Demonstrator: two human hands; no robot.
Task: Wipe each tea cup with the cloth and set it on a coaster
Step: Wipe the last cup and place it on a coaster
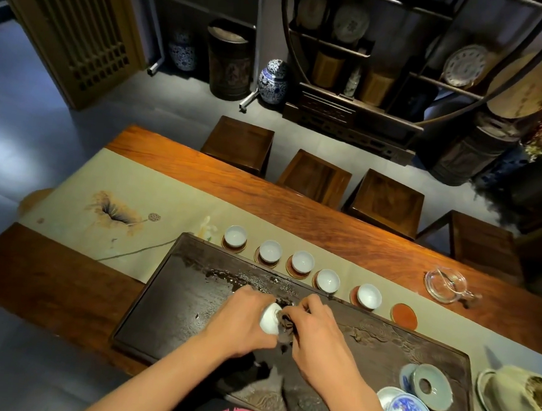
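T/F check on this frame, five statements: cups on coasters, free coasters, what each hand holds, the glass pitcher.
1. Five cups sit on coasters in the row behind the tray. True.
2. Every coaster is taken. False: the red coaster at the right end of the row is bare.
3. The left hand holds a white cup. True.
4. The right hand is idle on the table. False: it presses a dark cloth against the cup over the tray.
5. The glass pitcher stands on the tray. False: it stands on the wooden table, off the tray, to the right.
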